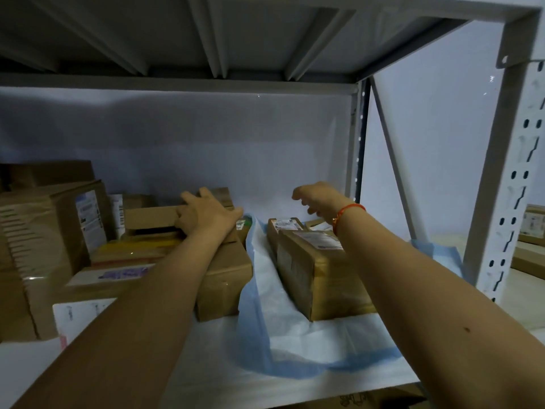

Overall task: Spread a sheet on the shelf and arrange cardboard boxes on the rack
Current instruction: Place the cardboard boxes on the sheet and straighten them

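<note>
A white and blue sheet (298,343) lies rumpled on the shelf, folded up between the boxes. My left hand (206,214) rests palm down on a small flat cardboard box (150,216) on top of the left pile, fingers gripping its far end. Under it a long brown box (227,278) lies lengthwise. My right hand (318,200), with a red bracelet at the wrist, hovers open above the back of the shelf, fingers curled and holding nothing. Below it a brown labelled box (312,270) sits on the sheet, with a smaller box (284,225) behind it.
Several more cardboard boxes (50,237) are stacked at the left of the shelf. A white wall closes the back. The grey slotted upright (507,178) stands at the right, the upper shelf's ribbed underside (212,39) overhead. Other boxes (530,231) lie beyond the upright.
</note>
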`<action>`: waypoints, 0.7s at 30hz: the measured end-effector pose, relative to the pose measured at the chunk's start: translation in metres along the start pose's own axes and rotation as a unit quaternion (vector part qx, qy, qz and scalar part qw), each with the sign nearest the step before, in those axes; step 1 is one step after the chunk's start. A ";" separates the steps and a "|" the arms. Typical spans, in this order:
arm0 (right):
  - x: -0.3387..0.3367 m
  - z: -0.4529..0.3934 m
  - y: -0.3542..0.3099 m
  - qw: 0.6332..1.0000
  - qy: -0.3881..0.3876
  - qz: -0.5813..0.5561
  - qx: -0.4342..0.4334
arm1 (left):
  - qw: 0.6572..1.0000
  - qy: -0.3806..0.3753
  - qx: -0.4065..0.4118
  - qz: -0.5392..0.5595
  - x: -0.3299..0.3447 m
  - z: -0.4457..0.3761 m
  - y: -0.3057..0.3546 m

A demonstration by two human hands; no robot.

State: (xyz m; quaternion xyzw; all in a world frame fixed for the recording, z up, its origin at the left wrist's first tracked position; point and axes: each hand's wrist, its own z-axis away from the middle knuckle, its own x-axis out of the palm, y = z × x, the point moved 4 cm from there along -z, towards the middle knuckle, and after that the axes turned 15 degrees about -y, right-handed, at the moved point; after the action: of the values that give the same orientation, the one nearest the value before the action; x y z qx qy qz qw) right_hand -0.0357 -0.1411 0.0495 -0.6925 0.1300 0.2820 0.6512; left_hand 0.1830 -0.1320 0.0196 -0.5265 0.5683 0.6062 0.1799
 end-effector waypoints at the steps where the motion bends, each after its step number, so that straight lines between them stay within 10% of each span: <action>1: 0.000 -0.002 0.000 1.000 -0.003 0.003 0.001 | 1.000 0.000 -0.002 -0.004 0.002 -0.003 0.001; 21: 0.007 0.027 -0.007 0.989 -0.017 -0.145 -0.033 | 0.955 0.051 0.110 0.270 -0.028 0.039 0.040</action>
State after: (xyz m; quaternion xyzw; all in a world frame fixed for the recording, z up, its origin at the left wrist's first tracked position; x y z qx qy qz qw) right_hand -0.0322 -0.1127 0.0515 -0.7203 0.0079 0.2007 0.6640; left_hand 0.1438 -0.0983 0.0559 -0.3601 0.7609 0.5385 0.0369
